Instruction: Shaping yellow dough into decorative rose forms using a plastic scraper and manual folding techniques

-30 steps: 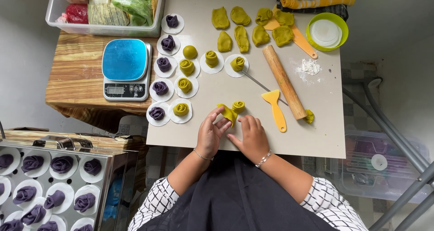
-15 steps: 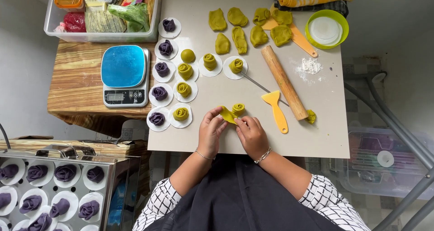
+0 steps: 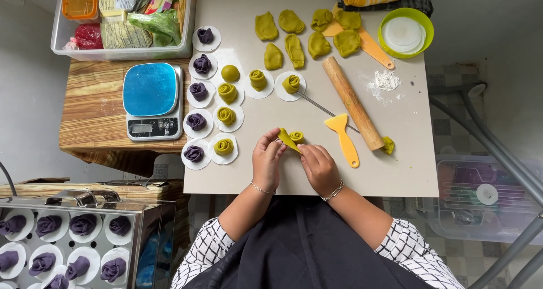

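Over the near edge of a grey board, my left hand and my right hand together pinch a strip of green dough. A small rolled green dough rose lies just beyond my fingers. Finished green roses and purple roses sit on white paper rounds in two columns to the left. Flat green dough pieces lie at the far side.
A wooden rolling pin, a yellow scraper and a thin metal stick lie right of my hands. A green bowl, flour, a blue scale, a plastic bin and a steamer tray of purple roses surround the board.
My hands stay at the same spot, working the green strip; the camera view has shifted slightly.
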